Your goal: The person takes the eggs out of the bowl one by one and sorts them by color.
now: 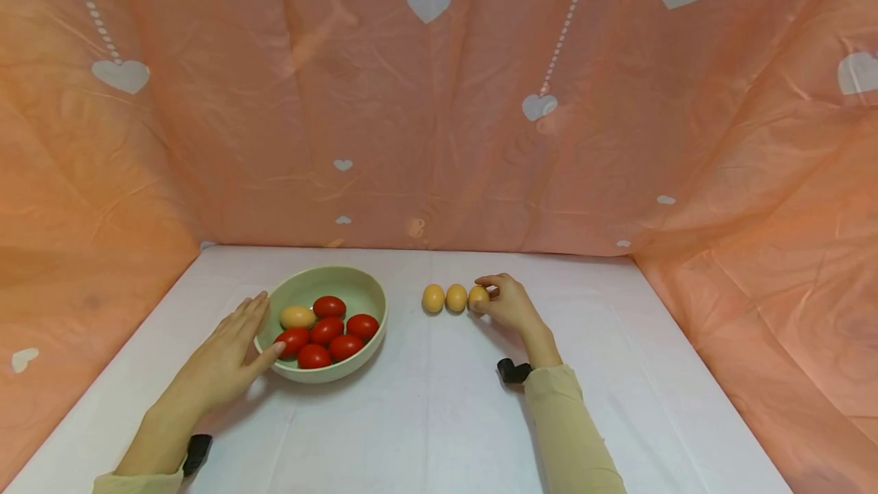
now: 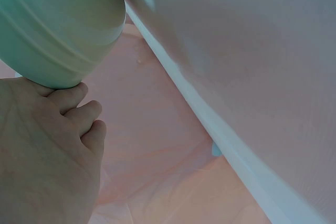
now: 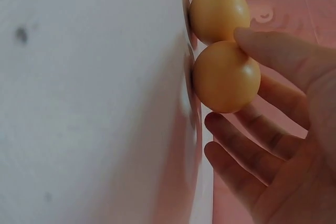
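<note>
A row of three smooth yellow eggs lies on the white table. At its right end, my right hand (image 1: 511, 307) has thumb and fingers around the last yellow egg (image 1: 478, 298). In the right wrist view the thumb sits on one side of that egg (image 3: 227, 77), with the fingers behind it. The middle egg (image 1: 456, 298) and the left egg (image 1: 433, 299) stand beside it. My left hand (image 1: 219, 364) rests against the left side of a pale green bowl (image 1: 322, 376), fingers extended along the outer wall and thumb over the rim.
Inside the bowl lie several glossy red oval tomatoes (image 1: 327, 331) and one yellow egg (image 1: 298, 317). White cloth (image 1: 425, 425) covers the table. An orange curtain with hearts (image 1: 425, 136) encloses the back and both sides.
</note>
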{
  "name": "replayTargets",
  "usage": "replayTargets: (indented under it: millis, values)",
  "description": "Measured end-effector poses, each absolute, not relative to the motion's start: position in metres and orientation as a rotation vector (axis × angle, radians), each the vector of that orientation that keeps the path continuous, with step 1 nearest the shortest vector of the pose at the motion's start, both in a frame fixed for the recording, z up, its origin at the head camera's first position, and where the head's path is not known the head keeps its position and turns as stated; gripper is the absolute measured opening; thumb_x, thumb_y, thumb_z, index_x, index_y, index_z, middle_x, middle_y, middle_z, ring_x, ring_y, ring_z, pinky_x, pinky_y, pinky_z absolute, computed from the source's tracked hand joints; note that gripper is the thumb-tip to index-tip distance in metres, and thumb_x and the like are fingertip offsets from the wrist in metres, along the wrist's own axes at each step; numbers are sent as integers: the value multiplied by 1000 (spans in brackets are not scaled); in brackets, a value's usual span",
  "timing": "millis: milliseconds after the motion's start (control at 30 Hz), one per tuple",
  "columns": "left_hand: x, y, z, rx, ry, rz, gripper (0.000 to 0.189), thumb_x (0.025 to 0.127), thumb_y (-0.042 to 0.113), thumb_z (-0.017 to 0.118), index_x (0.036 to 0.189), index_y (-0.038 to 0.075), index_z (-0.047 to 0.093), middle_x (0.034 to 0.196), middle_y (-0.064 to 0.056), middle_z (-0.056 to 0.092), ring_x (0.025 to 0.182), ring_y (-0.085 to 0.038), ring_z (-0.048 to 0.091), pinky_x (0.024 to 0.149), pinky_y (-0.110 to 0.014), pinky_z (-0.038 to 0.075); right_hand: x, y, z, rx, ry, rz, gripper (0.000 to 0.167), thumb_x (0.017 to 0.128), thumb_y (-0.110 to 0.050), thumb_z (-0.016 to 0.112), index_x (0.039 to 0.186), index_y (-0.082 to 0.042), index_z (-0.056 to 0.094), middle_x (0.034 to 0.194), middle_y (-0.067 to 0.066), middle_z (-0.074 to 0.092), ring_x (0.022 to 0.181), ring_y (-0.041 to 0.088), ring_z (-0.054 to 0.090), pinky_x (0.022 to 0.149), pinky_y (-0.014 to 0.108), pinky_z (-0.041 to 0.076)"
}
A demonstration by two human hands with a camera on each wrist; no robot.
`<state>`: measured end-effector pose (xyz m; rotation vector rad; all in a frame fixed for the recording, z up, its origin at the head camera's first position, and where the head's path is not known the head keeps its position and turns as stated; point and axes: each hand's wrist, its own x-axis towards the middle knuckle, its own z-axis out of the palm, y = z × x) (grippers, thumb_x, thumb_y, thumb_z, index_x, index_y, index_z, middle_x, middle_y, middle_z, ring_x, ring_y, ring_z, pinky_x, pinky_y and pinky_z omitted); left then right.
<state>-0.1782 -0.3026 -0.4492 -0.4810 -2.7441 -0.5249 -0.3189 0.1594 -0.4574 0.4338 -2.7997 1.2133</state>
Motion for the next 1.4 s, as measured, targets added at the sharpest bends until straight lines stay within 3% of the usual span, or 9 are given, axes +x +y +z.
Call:
replayTargets:
  millis: [200,533,767,867,1067,1267,1400]
  values:
    - [-178,-302,-449,-484,-2737,-529,83,100,39,67,157,-11,33,162,-30,33,150,-51,29,131,-37,3,-319,159,-456,444,-2796,1204,49,84,-14,82,130,0,70,122,18,66,109,35,70,92,47,59]
    - [-178,-304,-450,-483,-2749,-531,83,102,41,66,158,-10,31,164,-30,32,151,-50,27,130,-36,2,-320,149,-454,500,-2700,1132,43,93,-20,74,132,-1,68,137,22,61,124,42,61,106,57,49]
    - [-178,-304,-450,-485,-2747,-527,83,102,40,65,158,-10,31,164,-29,31,152,-49,26,129,-29,-3,-317,126,-450,486,-2633,1248,47,94,-24,76,136,-4,67,147,16,57,138,36,53,106,50,52]
    - [-178,-304,-450,-482,-2748,-526,83,101,40,66,158,-9,31,164,-29,31,151,-49,28,130,-33,0,-316,116,-449,539,-2591,1249,45,95,-23,75,135,-3,67,146,14,58,137,34,54,103,50,54]
    - [-179,-303,-449,-481,-2747,-520,83,101,40,66,157,-10,32,163,-30,32,149,-51,31,130,-34,2,-309,97,-445,643,-2518,1217,40,94,-19,74,131,-4,70,141,10,63,138,31,54,115,50,44]
    - [-178,-303,-449,-473,-2763,-525,83,101,41,66,158,-10,31,164,-29,31,150,-50,28,130,-34,1,-302,80,-441,797,-2424,1158,36,94,-15,74,127,-2,71,137,12,66,133,31,59,112,49,47]
    - [-177,-302,-448,-468,-2768,-530,83,101,41,66,158,-9,31,165,-29,31,151,-50,28,131,-41,6,-298,67,-437,884,-2413,1137,35,95,-15,74,128,-2,71,137,12,65,133,30,59,113,47,46]
